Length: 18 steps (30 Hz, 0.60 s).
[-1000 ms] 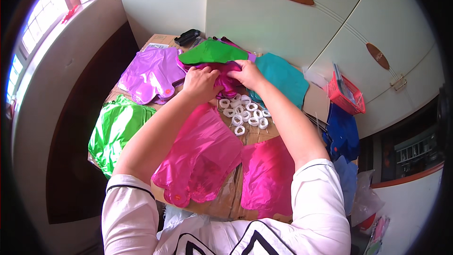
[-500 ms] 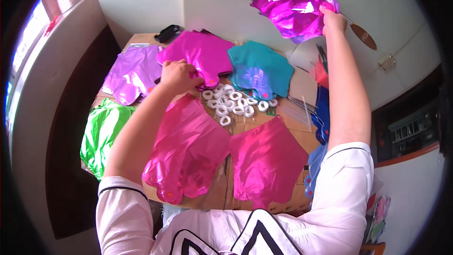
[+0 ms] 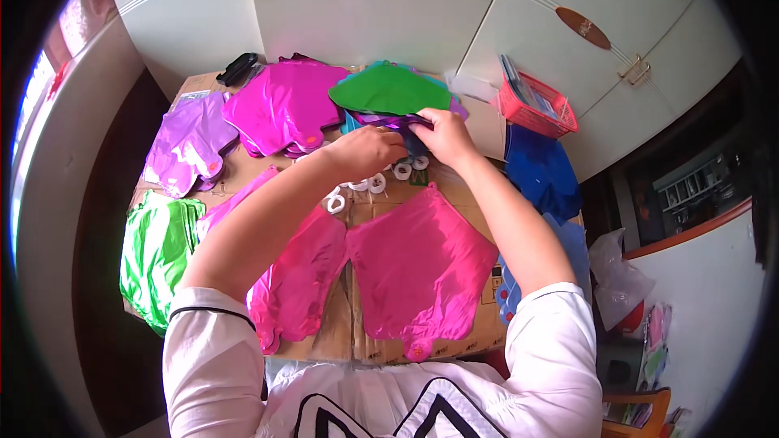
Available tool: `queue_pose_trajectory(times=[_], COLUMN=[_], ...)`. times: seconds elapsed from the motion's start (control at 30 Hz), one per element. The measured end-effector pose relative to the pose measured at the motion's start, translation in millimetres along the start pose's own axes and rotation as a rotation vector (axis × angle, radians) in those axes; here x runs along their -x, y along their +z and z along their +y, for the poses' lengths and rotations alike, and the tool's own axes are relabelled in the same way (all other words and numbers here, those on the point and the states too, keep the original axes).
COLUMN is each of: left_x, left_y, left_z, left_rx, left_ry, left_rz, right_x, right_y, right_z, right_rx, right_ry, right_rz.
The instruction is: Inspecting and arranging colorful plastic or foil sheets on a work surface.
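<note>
Right fingers (image 3: 432,116) have lowered green foil (image 3: 393,89) over teal foil (image 3: 350,123).

Teal foil (image 3: 350,123) mostly behind green foil (image 3: 391,91)

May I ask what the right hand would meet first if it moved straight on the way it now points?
The right hand would most likely meet the green foil sheet just ahead, though depth is hard to judge and the two may already touch.
</note>
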<state>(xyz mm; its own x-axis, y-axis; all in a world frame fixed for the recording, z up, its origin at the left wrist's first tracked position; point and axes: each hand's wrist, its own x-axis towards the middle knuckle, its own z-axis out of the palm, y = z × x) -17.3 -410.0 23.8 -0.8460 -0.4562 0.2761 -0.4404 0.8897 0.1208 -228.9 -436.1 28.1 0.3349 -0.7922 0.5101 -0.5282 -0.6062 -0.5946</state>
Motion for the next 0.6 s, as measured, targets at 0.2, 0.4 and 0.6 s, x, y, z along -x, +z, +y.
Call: queue_pose_trajectory(times=[0.2,0.4,0.6], left_x=[1.0,-17.1,-33.8], left_y=[14.0,0.8,-6.1], left_z=[-6.3,-6.4,-15.0], left_rx=[0.153,0.48,0.791], left_ry=[-0.058,-0.475,-0.72], left_rz=[0.217,0.192,0.048], right_x=[1.9,5.6,9.9], right_y=[-3.3,-4.0,-8.0], right_z=[16.4,25.3,37.1], right_rx=[-0.045,-0.144,-0.355], right_ry=[0.198,0.274,0.359], right_rz=[-0.073,-0.147,-0.211])
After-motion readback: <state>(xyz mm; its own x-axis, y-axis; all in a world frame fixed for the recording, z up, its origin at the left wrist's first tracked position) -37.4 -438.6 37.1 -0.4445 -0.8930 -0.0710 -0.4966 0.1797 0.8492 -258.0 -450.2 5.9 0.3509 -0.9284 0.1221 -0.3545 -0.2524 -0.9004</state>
